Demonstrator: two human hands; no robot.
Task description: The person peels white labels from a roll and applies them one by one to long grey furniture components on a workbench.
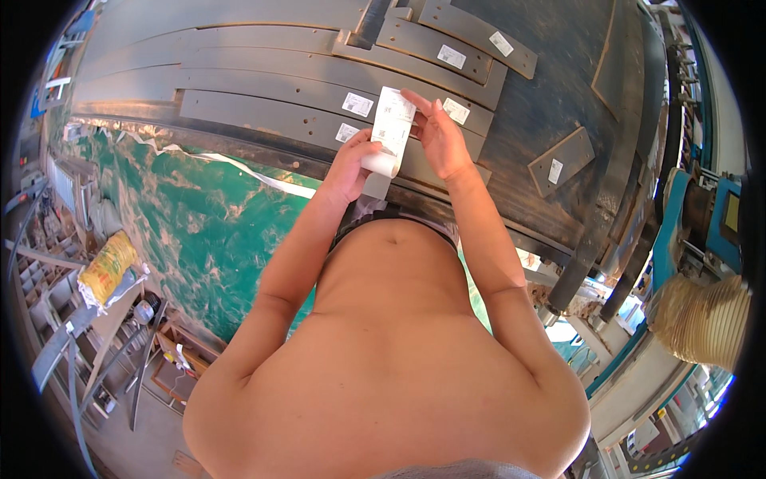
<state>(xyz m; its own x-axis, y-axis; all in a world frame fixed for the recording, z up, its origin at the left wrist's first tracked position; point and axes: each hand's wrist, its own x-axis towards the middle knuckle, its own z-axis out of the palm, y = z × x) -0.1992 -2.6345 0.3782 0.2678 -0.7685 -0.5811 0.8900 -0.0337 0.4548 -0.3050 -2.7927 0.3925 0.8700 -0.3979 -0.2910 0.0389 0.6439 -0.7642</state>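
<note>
Left hand (351,165): pinches the label strip (392,120) near its curled lower end.
Right hand (443,144): fingers bent at the strip's upper right edge; whether pinching, I cannot tell.
Label strip: above the surface (523,112), by its near edge.
Grey panels (259,116): side by side along this edge, some with stickers (357,104).
Short panel (571,150): apart, toward the right edge.

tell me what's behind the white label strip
Dark grey panels show around the label strip; whatever lies directly behind it and the left hand is covered.
</note>
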